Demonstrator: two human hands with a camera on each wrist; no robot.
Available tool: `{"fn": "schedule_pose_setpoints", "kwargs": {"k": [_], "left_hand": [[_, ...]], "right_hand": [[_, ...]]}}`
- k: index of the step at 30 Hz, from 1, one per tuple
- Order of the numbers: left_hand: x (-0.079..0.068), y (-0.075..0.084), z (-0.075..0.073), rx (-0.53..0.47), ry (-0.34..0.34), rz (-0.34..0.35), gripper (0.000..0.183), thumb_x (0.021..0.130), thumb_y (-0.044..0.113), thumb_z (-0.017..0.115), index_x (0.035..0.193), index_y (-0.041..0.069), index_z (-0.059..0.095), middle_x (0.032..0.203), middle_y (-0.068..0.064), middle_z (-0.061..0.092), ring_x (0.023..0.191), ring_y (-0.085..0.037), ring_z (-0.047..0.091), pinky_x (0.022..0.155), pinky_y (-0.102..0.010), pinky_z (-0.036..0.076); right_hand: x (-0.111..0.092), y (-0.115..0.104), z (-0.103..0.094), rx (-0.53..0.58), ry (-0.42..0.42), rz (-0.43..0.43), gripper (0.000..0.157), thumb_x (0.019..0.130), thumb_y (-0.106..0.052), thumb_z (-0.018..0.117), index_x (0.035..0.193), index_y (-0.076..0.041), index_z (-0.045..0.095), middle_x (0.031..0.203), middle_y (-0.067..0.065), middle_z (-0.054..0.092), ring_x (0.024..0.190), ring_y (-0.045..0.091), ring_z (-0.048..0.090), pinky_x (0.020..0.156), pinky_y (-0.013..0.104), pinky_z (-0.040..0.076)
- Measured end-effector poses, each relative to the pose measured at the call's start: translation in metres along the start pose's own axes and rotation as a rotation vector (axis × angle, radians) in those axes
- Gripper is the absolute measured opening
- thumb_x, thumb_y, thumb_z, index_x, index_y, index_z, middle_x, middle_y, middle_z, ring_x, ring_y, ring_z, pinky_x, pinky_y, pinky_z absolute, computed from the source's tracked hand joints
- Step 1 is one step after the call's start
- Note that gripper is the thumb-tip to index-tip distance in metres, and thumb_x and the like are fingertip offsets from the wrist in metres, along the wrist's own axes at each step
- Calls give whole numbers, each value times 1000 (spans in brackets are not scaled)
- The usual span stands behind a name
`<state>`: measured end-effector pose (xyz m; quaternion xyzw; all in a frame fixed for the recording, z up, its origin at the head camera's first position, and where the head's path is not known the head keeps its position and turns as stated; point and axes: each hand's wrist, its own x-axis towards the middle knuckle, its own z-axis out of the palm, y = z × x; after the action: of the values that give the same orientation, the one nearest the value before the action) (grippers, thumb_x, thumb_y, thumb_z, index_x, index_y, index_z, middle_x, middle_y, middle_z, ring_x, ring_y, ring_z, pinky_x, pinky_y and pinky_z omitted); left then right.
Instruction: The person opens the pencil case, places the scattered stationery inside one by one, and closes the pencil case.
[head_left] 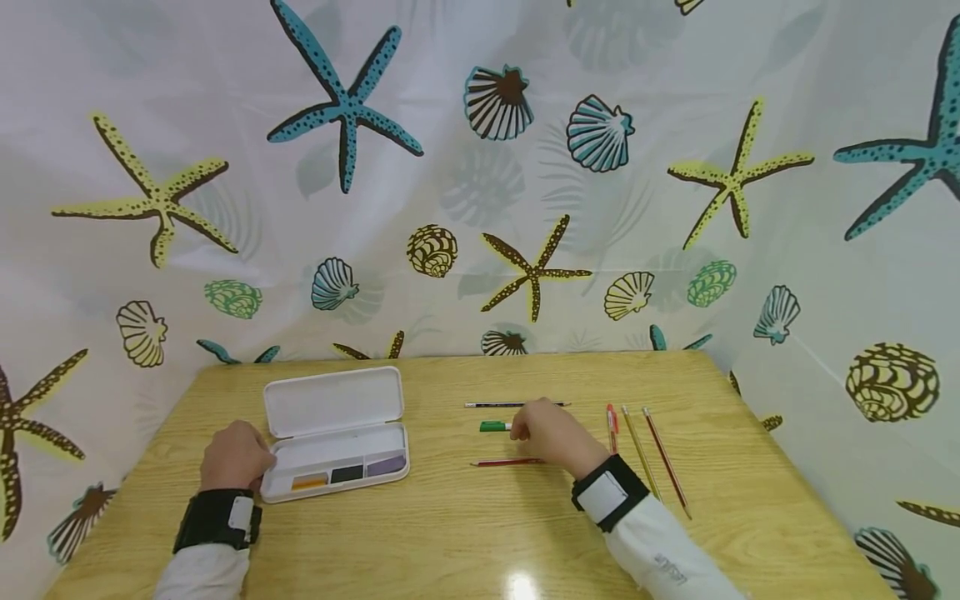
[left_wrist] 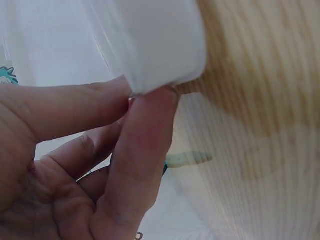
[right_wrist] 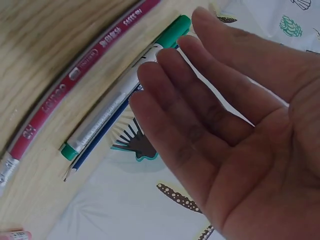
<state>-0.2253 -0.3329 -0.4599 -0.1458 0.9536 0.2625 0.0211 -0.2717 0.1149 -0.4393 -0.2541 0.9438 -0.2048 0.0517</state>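
Note:
A white pencil case (head_left: 335, 402) lies with its lid raised at the left of the table. My left hand (head_left: 234, 457) pinches the case's left edge between thumb and finger; in the left wrist view the white case wall (left_wrist: 167, 45) shows at the fingertips. Over the middle right, my right hand (head_left: 558, 435) hovers with its fingers loosely extended, close over a white marker with a green cap (head_left: 492, 426). In the right wrist view, the fingertips overlap the marker (right_wrist: 112, 102). A dark blue pencil (head_left: 487, 405) lies beyond it, and a red pencil (head_left: 504, 462) nearer.
Orange (head_left: 309, 482), black (head_left: 347, 474) and purple (head_left: 386, 466) blocks sit in the case's front compartments. Right of the right hand lie a red pen (head_left: 612, 421), a yellowish pencil (head_left: 640, 450) and another red pencil (head_left: 667, 462). A patterned cloth (head_left: 450, 192) hangs behind the wooden table (head_left: 420, 542).

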Motion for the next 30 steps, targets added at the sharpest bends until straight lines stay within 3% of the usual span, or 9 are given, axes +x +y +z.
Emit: {"fn": "schedule_pose_setpoints", "kwargs": {"k": [5,12,30], "left_hand": [[-1,3,-1,-1,13,2,11,81,4,67,74,-4,68,63,-8,58,56,-23,56,50,-31,42],[-3,5,-2,3,8,-5,11,82,4,67,77,-6,69,64,-9,58,58,-23,56,51,-32,42],[-3,4,-1,3,12,-5,12,81,4,65,72,-3,67,61,-7,56,55,-22,55,50,-31,41]], "right_hand": [[-4,3,5,1,0,-26,13,78,4,84,84,-5,76,79,2,67,74,14,58,96,49,49],[-10,4,9,12,-14,-66,21,69,11,83,75,-7,73,74,1,65,70,13,55,67,36,51],[-6,6,14,-76,73,-110,22,77,12,69,74,-9,71,76,0,65,71,12,57,69,35,52]]}}
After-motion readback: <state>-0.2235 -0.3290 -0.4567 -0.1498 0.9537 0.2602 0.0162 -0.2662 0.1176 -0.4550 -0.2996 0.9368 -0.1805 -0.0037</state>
